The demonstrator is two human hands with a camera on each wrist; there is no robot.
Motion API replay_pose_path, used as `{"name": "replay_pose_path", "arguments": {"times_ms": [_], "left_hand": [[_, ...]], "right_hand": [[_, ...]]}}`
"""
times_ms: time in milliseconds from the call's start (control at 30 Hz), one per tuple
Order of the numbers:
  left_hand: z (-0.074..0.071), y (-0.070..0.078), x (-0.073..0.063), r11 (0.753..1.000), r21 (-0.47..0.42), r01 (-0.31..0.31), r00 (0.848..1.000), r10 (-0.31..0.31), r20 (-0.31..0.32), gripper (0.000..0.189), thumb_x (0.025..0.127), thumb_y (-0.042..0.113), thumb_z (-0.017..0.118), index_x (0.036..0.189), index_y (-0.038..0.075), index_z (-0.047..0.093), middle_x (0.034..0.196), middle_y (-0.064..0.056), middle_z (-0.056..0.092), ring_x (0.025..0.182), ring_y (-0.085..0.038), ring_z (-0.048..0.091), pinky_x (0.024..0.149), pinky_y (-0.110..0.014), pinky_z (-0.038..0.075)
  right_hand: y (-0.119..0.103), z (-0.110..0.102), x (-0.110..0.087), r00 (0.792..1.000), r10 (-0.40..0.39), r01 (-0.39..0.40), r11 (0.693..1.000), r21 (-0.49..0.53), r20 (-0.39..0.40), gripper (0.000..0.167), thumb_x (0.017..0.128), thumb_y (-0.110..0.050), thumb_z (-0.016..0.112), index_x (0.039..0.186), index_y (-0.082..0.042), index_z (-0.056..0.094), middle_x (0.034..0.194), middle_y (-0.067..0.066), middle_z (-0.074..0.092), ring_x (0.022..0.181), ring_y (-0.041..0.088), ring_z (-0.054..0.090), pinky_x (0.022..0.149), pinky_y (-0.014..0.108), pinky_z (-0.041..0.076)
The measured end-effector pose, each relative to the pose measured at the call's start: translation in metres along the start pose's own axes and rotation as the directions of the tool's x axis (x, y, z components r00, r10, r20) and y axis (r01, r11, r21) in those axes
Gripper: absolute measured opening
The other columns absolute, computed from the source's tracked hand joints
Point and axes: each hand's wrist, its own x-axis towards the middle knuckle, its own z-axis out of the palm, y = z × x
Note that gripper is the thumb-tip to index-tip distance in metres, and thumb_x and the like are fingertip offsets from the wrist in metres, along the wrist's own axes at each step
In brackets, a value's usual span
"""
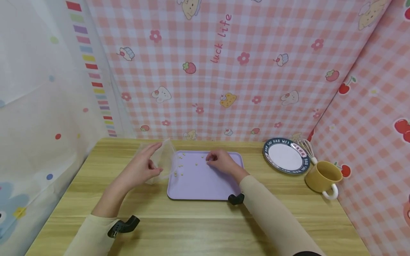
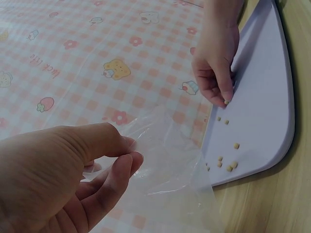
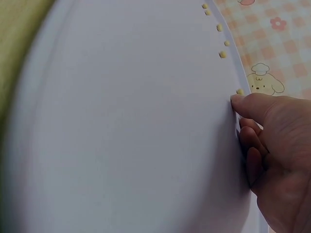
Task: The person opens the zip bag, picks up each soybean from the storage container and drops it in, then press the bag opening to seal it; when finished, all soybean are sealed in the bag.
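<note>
In the left wrist view my left hand (image 2: pixel 73 170) pinches the edge of a clear plastic bag (image 2: pixel 170 179) between thumb and fingertips. The bag hangs beside the left end of a lilac tray (image 1: pixel 205 185), overlapping its rim in the head view. My right hand (image 1: pixel 224 163) is low over the tray's back part, fingers curled, the thumb tip on a small yellow pellet (image 2: pixel 227 102). Several more yellow pellets (image 2: pixel 232 167) lie scattered over the tray's left part. Another pellet (image 3: pixel 239 91) shows just past the thumb in the right wrist view.
A plate with a dark patterned rim (image 1: pixel 286 155) sits at the back right. Next to it are a whisk (image 1: pixel 307 147) and a yellow mug (image 1: pixel 321 176) with a white handle. Patterned cloth (image 1: pixel 205 89) stands as a wall behind the wooden table (image 1: pixel 179 231).
</note>
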Motion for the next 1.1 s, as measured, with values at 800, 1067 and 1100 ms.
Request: {"name": "replay_pose_path", "arguments": {"times_ms": [800,1067,1100], "left_hand": [[-0.001,-0.002,0.000,1.000,0.006,0.000,1.000,0.000,-0.001,0.092,0.091,-0.007,0.083,0.169,-0.004,0.035,0.171,-0.027,0.035,0.077,-0.013,0.068,0.067,-0.027,0.061],[-0.001,-0.001,-0.003,1.000,0.002,-0.012,1.000,0.012,-0.014,0.091,0.091,-0.005,0.084,0.169,-0.003,0.037,0.170,-0.028,0.036,0.076,-0.011,0.068,0.066,-0.027,0.060],[-0.002,-0.002,-0.003,1.000,0.000,-0.013,1.000,0.013,-0.015,0.091,0.091,-0.005,0.084,0.169,-0.003,0.037,0.170,-0.029,0.036,0.076,-0.011,0.068,0.066,-0.027,0.060]], "right_hand": [[-0.059,0.020,-0.014,0.966,-0.117,0.178,0.948,0.263,-0.231,0.003,0.101,-0.007,0.081,0.102,-0.005,0.079,0.079,-0.003,0.059,0.071,0.010,0.051,0.063,0.023,0.042],[-0.100,0.037,-0.014,0.929,-0.209,0.304,0.901,0.309,-0.305,0.006,0.100,0.000,0.080,0.099,-0.004,0.076,0.081,-0.002,0.055,0.069,0.009,0.049,0.060,0.021,0.041],[-0.104,0.040,-0.014,0.925,-0.225,0.316,0.902,0.293,-0.305,0.006,0.100,0.000,0.080,0.099,-0.004,0.076,0.082,-0.002,0.055,0.069,0.008,0.050,0.060,0.021,0.041]]}}
